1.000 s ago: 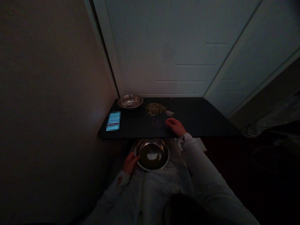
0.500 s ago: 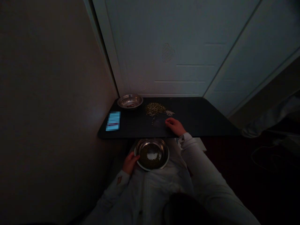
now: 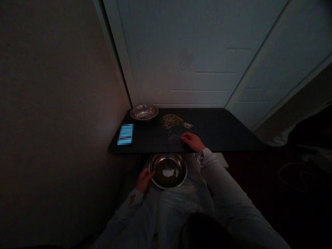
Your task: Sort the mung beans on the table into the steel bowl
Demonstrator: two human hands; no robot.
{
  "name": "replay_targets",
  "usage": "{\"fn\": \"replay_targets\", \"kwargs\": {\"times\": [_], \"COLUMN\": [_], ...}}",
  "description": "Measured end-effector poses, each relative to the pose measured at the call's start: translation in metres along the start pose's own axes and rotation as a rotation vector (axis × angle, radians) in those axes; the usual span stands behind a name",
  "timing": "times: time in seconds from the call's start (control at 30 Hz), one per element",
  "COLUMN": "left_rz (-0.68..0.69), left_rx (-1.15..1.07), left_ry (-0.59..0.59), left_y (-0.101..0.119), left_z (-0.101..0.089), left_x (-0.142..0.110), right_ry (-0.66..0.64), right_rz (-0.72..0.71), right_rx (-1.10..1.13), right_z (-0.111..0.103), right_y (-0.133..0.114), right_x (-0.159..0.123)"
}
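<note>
My left hand (image 3: 144, 180) is closed on the left rim of a shiny metal bowl (image 3: 183, 173), thumb over the edge. The bowl sits on my lap below the table edge, with small dark greenish grains (image 3: 166, 179) spread over its bottom. Over the table's front part, my right hand (image 3: 192, 141) is closed, its fingertips pinching a thin see-through sheet (image 3: 175, 139) that points left; its exact kind is unclear. Just beyond lies a heap of mixed pale and greenish grains or beans (image 3: 171, 121). A small pile of white ones (image 3: 188, 125) touches its right end.
A second metal bowl (image 3: 144, 112) stands at the dark table's (image 3: 220, 131) back left corner. In front of it lies a lit phone-like rectangle (image 3: 125, 134), blurred out. A wall (image 3: 64, 103) borders the left, and a white panelled door (image 3: 176, 41) rises behind the table.
My right hand has shifted slightly left and toward me with the see-through sheet. My left hand and the bowl on my lap have stayed put.
</note>
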State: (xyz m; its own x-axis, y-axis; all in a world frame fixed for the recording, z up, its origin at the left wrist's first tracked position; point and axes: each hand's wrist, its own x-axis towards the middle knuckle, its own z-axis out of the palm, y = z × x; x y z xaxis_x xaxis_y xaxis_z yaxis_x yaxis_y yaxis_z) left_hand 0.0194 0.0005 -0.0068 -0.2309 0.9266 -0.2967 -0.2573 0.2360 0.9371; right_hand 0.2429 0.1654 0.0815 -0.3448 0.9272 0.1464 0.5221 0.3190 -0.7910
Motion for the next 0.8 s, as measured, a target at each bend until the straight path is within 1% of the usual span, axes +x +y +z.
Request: {"fn": "replay_targets", "kwargs": {"times": [0.17, 0.4, 0.5, 0.67, 0.8], "left_rz": [-0.004, 0.001, -0.006, -0.061, -0.086], "left_rx": [0.033, 0.038, -0.004, -0.119, -0.141], "left_ry": [-0.001, -0.01, -0.004, -0.011, -0.024], "left_y": [-0.0011, -0.0031, -0.0017, -0.0018, -0.0011], "left_z": [-0.0006, -0.0028, -0.0008, 0.0046, 0.0067], "left_x": [0.0006, 0.002, 0.0013, 0.001, 0.0003], "right_ry": [-0.019, -0.06, -0.078, -0.125, -0.14], "right_rz": [-0.015, -0.02, -0.035, -0.053, -0.059], "right_rx": [-0.056, -0.131, -0.153, -0.139, -0.135], "right_z": [0.0023, 0.0025, 0.0018, 0.0008, 0.0009], "right_y": [-0.0063, -0.0069, -0.0084, -0.0114, -0.0111], "right_x": [-0.0053, -0.0062, -0.007, -0.0089, -0.009]}}
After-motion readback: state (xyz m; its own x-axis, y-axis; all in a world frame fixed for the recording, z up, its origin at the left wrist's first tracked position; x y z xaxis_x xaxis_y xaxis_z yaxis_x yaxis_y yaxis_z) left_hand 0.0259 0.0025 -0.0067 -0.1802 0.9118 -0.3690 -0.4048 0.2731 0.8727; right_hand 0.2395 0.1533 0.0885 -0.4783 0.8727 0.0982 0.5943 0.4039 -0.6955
